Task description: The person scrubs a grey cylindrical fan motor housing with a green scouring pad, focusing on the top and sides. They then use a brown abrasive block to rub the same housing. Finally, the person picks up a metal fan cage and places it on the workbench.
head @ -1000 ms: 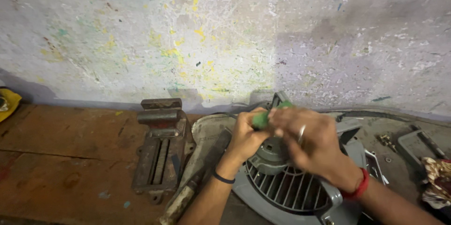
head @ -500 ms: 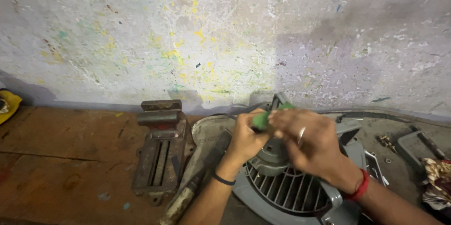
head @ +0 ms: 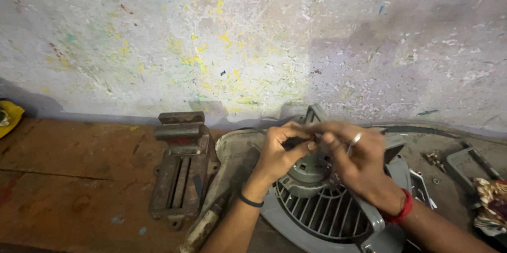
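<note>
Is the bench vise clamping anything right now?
No: the bench vise sits apart, left of both hands, with nothing between its jaws.

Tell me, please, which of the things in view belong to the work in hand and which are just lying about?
In hand:
- left hand and right hand, fingertips meeting over the motor hub
- grey fan housing with its grille
- motor hub

Lying about:
- rusty bench vise
- wooden tool handle
- yellow object at the left edge
- patterned cloth
- small brass fitting
</note>
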